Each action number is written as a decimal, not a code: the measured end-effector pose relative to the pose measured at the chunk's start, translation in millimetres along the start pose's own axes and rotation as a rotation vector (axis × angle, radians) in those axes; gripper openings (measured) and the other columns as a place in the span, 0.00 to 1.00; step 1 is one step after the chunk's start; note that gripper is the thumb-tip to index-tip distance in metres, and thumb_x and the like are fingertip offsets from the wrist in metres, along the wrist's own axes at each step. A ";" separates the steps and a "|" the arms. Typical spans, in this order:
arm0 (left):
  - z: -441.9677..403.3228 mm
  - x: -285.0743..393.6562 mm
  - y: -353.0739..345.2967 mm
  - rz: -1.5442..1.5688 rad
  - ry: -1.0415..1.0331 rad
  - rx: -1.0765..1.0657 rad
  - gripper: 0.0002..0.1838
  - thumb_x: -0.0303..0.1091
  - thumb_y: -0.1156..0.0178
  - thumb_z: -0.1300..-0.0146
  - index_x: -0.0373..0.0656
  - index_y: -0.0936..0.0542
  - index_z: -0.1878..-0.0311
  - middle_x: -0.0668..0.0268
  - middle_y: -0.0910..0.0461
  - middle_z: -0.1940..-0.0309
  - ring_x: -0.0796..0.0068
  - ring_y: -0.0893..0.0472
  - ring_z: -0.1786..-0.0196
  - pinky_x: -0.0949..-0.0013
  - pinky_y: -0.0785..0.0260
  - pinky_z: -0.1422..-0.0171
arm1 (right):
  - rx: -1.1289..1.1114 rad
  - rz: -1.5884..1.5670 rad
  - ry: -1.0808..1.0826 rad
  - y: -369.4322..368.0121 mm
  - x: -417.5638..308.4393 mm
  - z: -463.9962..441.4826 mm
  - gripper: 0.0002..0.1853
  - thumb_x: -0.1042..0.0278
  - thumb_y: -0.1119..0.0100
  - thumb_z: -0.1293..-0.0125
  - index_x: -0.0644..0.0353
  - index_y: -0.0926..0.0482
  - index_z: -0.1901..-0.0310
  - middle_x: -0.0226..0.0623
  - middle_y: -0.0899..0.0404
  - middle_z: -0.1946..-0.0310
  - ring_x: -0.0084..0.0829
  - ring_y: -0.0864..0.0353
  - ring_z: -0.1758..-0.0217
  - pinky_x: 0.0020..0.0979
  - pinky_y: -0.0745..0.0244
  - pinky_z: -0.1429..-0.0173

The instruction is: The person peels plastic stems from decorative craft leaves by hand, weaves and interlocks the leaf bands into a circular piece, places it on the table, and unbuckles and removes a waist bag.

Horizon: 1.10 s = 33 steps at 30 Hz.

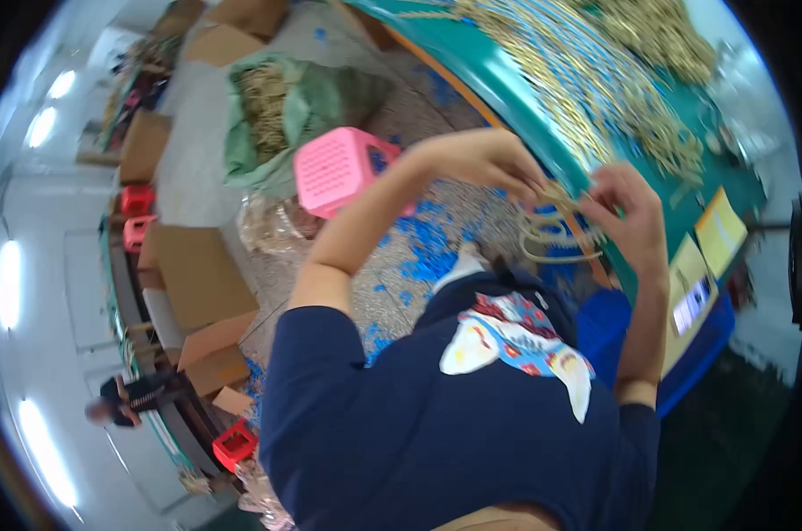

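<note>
My left hand (485, 164) reaches in from the left, with its fingertips closed on a bunch of cream-coloured cords (556, 196). Loops of this cord (560, 258) hang down beneath my fingers, in front of the table edge. On the other side my right hand (631, 212) has its thumb and fingers bent together close to the same bunch. What those fingertips pinch is too small to make out. Just beyond both hands, many gold and blue cords (551, 66) lie in long rows on the green tabletop (498, 75).
A pink stool (334, 173) and a green sack (303, 111) of cord pieces stand to my left. Blue scraps (432, 252) litter the floor. Cardboard boxes (202, 274) lie further left. A phone (691, 305) rests at right above a blue bin (706, 354). Another person (131, 398) stands far off.
</note>
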<state>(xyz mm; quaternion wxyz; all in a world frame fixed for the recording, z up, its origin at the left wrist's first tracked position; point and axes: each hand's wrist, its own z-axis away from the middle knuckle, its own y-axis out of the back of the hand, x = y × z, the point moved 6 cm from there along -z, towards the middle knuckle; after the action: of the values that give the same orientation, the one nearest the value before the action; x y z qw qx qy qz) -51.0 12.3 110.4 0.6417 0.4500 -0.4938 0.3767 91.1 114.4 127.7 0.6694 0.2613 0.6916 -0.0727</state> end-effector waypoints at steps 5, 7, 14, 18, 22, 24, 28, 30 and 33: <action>4.9 15.2 -1.2 -0.101 -0.086 -0.003 0.12 0.23 0.40 0.42 0.34 0.20 0.53 0.59 0.16 0.67 0.76 0.17 0.62 0.74 0.27 0.55 | -0.094 -0.029 0.016 3.3 -8.5 -3.9 0.17 0.82 0.35 0.47 0.62 0.27 0.57 0.24 0.27 0.74 0.12 0.32 0.72 0.16 0.38 0.69; 5.0 18.4 -2.6 -0.093 -0.062 -0.009 0.12 0.25 0.39 0.42 0.34 0.20 0.54 0.60 0.16 0.67 0.76 0.18 0.62 0.74 0.27 0.54 | -0.130 -0.028 0.051 2.4 -9.3 -5.1 0.17 0.82 0.35 0.47 0.62 0.27 0.56 0.25 0.26 0.74 0.12 0.31 0.71 0.16 0.37 0.69; 7.7 19.9 -4.0 -0.114 -0.054 -0.011 0.12 0.26 0.39 0.42 0.35 0.19 0.54 0.61 0.16 0.67 0.76 0.17 0.62 0.73 0.26 0.54 | -0.144 -0.025 0.088 1.5 -10.0 -4.7 0.18 0.80 0.34 0.47 0.61 0.27 0.55 0.26 0.26 0.74 0.14 0.30 0.71 0.17 0.36 0.68; 8.3 20.5 -5.8 -0.120 -0.039 -0.032 0.12 0.26 0.39 0.42 0.36 0.19 0.54 0.61 0.16 0.67 0.75 0.17 0.62 0.73 0.26 0.54 | -0.153 -0.046 0.086 -0.4 -8.8 -4.6 0.18 0.79 0.33 0.47 0.60 0.27 0.55 0.27 0.26 0.74 0.14 0.29 0.70 0.17 0.35 0.67; 8.6 21.5 -5.8 -0.122 -0.045 -0.037 0.12 0.24 0.40 0.42 0.36 0.19 0.54 0.60 0.16 0.67 0.74 0.17 0.62 0.73 0.26 0.54 | -0.161 -0.033 0.098 -1.4 -6.7 -5.2 0.18 0.79 0.33 0.47 0.61 0.27 0.55 0.27 0.25 0.73 0.15 0.27 0.69 0.17 0.34 0.66; 9.3 22.2 -7.2 -0.118 -0.067 -0.029 0.12 0.23 0.40 0.43 0.35 0.19 0.54 0.60 0.16 0.67 0.74 0.17 0.63 0.74 0.26 0.55 | -0.168 -0.039 0.093 -2.9 -5.0 -5.3 0.18 0.78 0.33 0.47 0.61 0.27 0.55 0.28 0.24 0.74 0.15 0.27 0.70 0.18 0.33 0.66; 11.6 14.9 -7.5 -0.074 -0.097 -0.012 0.13 0.22 0.39 0.45 0.37 0.19 0.55 0.60 0.17 0.69 0.75 0.19 0.65 0.74 0.27 0.58 | -0.227 -0.054 0.024 -7.9 4.5 -7.1 0.17 0.77 0.34 0.46 0.61 0.27 0.54 0.29 0.24 0.71 0.17 0.25 0.66 0.19 0.30 0.65; 11.2 14.4 -7.9 -0.130 -0.120 -0.033 0.13 0.23 0.38 0.45 0.38 0.18 0.55 0.61 0.17 0.69 0.76 0.20 0.66 0.73 0.28 0.59 | -0.258 0.023 0.019 -10.7 9.4 -8.0 0.14 0.74 0.35 0.44 0.61 0.25 0.56 0.32 0.23 0.66 0.19 0.25 0.62 0.21 0.28 0.62; 10.8 7.4 -11.3 -0.132 -0.075 -0.030 0.13 0.22 0.37 0.50 0.36 0.17 0.58 0.61 0.18 0.71 0.73 0.24 0.67 0.73 0.32 0.61 | -0.330 0.155 0.097 -18.7 15.0 -7.3 0.09 0.69 0.37 0.41 0.59 0.23 0.60 0.35 0.25 0.56 0.26 0.26 0.52 0.27 0.29 0.52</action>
<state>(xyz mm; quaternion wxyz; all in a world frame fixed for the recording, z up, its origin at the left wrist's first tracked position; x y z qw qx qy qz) -42.1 -1.2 116.4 0.6528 0.4857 -0.4925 0.3088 76.4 105.8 109.3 0.6725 0.2038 0.7035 0.1062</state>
